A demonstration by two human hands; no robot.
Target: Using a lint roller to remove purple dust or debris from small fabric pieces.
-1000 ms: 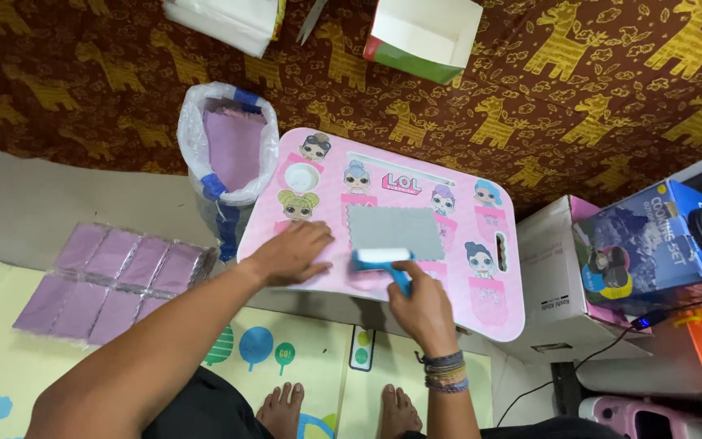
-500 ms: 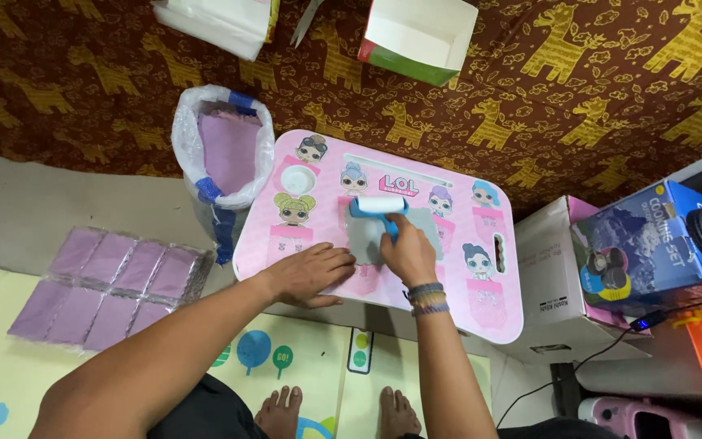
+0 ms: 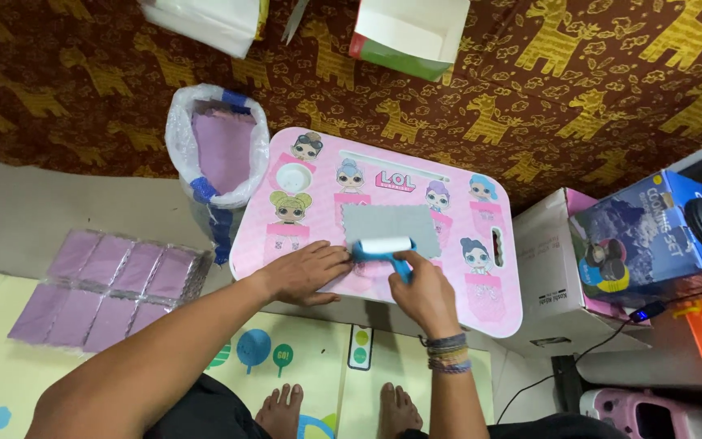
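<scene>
Roller [image 3: 383, 246] back, seemingly at cloth's [image 3: 389, 220] near edge.

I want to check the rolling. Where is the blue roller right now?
In the head view the blue roller lies at the near edge of the grey sheet on the pink lap table, gripped by the right hand, with the left hand flat beside it.

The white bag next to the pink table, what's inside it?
Inside the white plastic bag stands a stack of purple sheets. Only their top part shows. The bag's wall covers the lower part and the bottom, so whatever else may lie down there cannot be seen.
</scene>
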